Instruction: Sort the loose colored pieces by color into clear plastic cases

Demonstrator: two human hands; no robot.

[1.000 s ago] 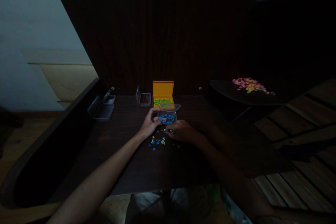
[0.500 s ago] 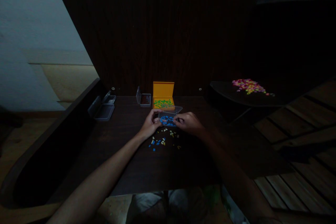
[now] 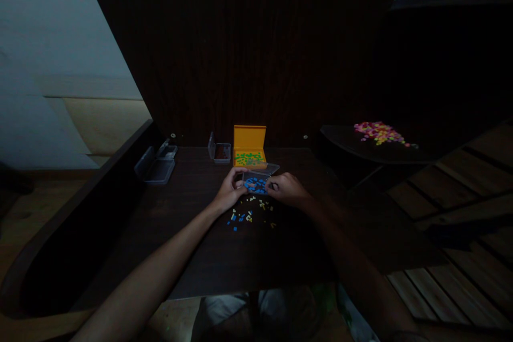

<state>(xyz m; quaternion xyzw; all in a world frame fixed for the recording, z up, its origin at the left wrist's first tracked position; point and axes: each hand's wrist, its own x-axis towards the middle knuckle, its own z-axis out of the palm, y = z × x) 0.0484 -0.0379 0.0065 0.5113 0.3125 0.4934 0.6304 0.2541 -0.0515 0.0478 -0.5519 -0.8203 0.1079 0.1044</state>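
My left hand [image 3: 232, 188] grips the left side of a clear plastic box [image 3: 262, 175], its thumb over the near rim. The box's see-through lid is tilted back, and many small blue pieces [image 3: 256, 184] lie inside. At the box's right end is my right hand [image 3: 286, 188], its fingers curled together; what is between them, if anything, is too small and dark to make out. Below the box, loose pale yellow pieces [image 3: 262, 204] and a few blue ones are scattered on the dark table [image 3: 208, 256].
Just behind stands an open yellow box [image 3: 249, 136] with green pieces. To its left is a small clear box [image 3: 222, 153] with dark contents. Further left are more open clear boxes [image 3: 159, 171]. A pink and yellow heap [image 3: 380, 132] lies on the right-hand shelf.
My right hand has shifted slightly right, its fingers moving from over the blue pieces to the box's right end. My left hand and the box stay nearly in place.
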